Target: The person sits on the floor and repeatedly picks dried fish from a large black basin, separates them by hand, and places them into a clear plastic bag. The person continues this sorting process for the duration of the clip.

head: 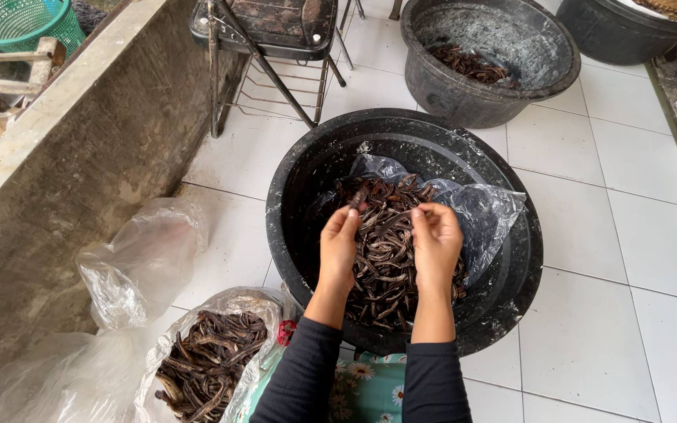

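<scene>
the head camera is looking down at two bare hands over a big black tub (pixel 511 290). the left hand (pixel 340 244) and the right hand (pixel 436 241) are sitting side by side, a little apart, with a small gap between them. both are wearing dark sleeves. the fingers of each hand are curling in and pinching one long dark dried pod (pixel 392 220) that is stretching across the gap from one hand to the other. so both hands are closing on that same pod.

right under the hands a pile of dried pods (pixel 381 274) is lying in the tub, brown and curly. the pile is sitting on a clear plastic bag (pixel 483 211) that is spreading out to the right of the right hand and up behind both hands.

far above the hands a second black tub (pixel 542 63) is standing on the white tiled floor (pixel 628 196), with a few dark pods inside it. above the left hand a metal stand (pixel 268 47) is standing.

down to the left of the left hand an open plastic bag of pods (pixel 209 352) is lying beside the person's arm. further left two more crumpled clear bags (pixel 143 262) are lying by a grey concrete wall (pixel 64 172). a green basket (pixel 21 23) is sitting far up in the left corner.
</scene>
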